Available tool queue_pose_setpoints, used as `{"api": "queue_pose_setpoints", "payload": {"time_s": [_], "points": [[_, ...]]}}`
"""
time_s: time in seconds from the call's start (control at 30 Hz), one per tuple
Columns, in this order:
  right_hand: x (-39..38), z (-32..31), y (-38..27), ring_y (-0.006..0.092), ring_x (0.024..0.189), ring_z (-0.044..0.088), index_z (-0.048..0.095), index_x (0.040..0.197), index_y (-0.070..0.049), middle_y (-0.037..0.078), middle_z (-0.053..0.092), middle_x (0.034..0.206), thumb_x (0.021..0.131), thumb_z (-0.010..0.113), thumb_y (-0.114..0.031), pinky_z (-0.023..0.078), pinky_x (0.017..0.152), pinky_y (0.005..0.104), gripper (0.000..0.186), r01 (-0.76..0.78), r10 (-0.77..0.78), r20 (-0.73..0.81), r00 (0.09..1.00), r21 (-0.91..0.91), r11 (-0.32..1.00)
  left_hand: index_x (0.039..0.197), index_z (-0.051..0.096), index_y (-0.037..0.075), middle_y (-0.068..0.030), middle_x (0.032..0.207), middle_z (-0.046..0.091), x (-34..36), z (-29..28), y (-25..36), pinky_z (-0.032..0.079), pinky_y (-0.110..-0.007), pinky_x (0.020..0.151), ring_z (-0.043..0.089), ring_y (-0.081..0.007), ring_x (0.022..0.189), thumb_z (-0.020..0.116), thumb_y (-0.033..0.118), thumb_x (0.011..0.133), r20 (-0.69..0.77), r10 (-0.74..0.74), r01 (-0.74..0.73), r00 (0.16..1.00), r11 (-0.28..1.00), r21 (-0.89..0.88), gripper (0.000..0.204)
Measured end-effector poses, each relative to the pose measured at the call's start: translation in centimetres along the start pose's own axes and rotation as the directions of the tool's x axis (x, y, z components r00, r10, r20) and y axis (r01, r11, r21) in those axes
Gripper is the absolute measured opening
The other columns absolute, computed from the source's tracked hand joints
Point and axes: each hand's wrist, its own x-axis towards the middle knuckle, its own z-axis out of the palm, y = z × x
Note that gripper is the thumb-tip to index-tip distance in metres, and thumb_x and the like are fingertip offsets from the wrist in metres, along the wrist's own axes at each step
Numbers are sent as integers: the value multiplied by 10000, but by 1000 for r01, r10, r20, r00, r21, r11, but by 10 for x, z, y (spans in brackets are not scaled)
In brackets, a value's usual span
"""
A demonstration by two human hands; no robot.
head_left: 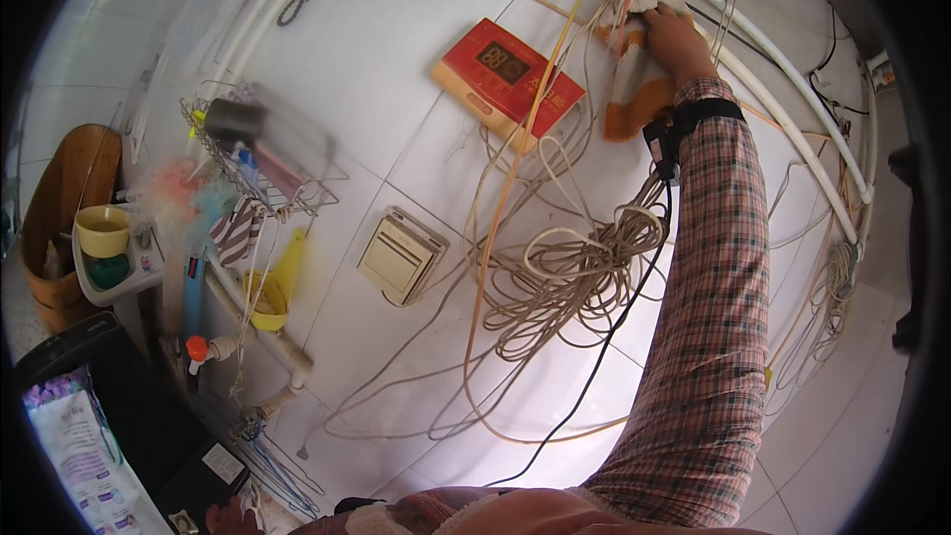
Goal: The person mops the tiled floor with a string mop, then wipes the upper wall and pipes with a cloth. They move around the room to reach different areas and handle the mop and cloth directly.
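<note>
My right arm, in a plaid sleeve, reaches up along the wall. At its end my right hand (680,42) is closed on a white and orange cloth (644,107), pressed against the tiled wall beside white pipes. Part of the cloth hangs below the fingers. Left of it, a red and gold control panel (510,74) with a small dark display is mounted on the wall. At the lower left edge, my left hand (233,516) is low beside a black appliance (149,426); its fingers are too small and shadowed to make out.
A tangled bundle of cable (584,277) hangs below the panel, near a beige wall switch (402,256). White pipes (783,45) curve along the top right. A wire rack (297,183) holds small items at left, above a red-handled tap (197,348). A wooden bucket (61,282) stands farther left.
</note>
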Motion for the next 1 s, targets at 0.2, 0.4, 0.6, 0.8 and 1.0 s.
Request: {"api": "queue_pose_setpoints", "payload": {"time_s": [0.2, 0.4, 0.6, 0.8, 1.0], "points": [[33, 15, -28, 335, 1159, 571, 631, 1166, -117, 119, 597, 1218, 928, 454, -207, 473, 966, 453, 310, 225, -227, -44, 973, -38, 974, 1181, 634, 75, -153, 1232, 602, 2, -11, 5, 410, -491, 970, 588, -295, 1013, 597, 219, 850, 29, 2, -2, 1000, 1000, 6, 363], [69, 18, -65, 328, 1210, 549, 602, 1238, -135, 108, 574, 1291, 928, 450, -211, 452, 1003, 450, 354, 159, -155, -37, 987, 162, 974, 1189, 632, 73, -148, 1260, 587, -2, -18, 10, 397, -491, 987, 580, -286, 1023, 603, 215, 838, 46, -6, 5, 999, 1000, 18, 380], [46, 9, -43, 308, 1215, 554, 579, 1272, -139, 88, 564, 1327, 934, 441, -197, 449, 1014, 438, 370, 26, -27, 8, 1000, 93, 995, 1197, 629, 70, -144, 1288, 571, 2, -33, 15, 384, -490, 1004, 571, -277, 1032, 608, 210, 827, 94, 6, -10, 996, 999, 36, 397], [-8, -3, 5, 346, 1153, 587, 631, 1133, -82, 131, 624, 1220, 919, 463, -223, 474, 957, 465, 307, -85, 100, -133, 986, 116, 990, 1219, 617, 68, -150, 1306, 559, 2, -40, 15, 385, -486, 1006, 568, -276, 1010, 614, 198, 801, 106, 27, -32, 994, 999, 43, 438], [-20, -3, 30, 361, 1084, 614, 651, 1075, -70, 135, 649, 1154, 885, 529, -263, 495, 921, 447, 297, -142, 146, -55, 988, 60, 988, 1230, 609, 67, -150, 1312, 555, -10, 4, -1, 370, -515, 1028, 557, -297, 1049, 606, 206, 796, -226, 140, -119, 964, 987, 105, 455]]}}
